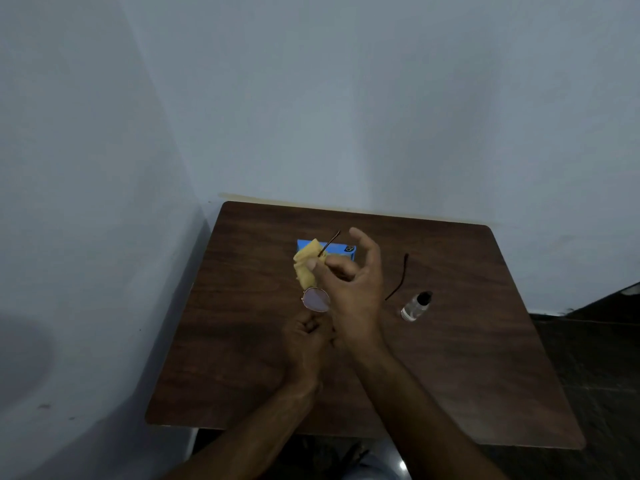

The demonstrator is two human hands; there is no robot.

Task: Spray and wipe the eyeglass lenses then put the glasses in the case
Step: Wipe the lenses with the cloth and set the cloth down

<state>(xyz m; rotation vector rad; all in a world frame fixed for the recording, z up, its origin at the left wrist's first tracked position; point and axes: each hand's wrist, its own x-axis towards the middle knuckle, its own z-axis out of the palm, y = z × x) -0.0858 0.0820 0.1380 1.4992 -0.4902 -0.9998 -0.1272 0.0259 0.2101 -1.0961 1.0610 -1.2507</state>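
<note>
Glasses (317, 299) with thin gold wire rims sit raised above the dark wood-grain table (450, 375), your left hand (306, 337) closed on the frame from below while your right hand (349, 271) pinches the soft yellow cloth (304, 265). Rub each round lens lightly, supporting the rim. Clear spray bottle (415, 306) lies nearby; the blue case (346, 249) waits behind.

Left hand (306, 336) curled shut low — right hand (353, 282) raised above it, thumb and forefinger pinched, other fingers spread.
</note>
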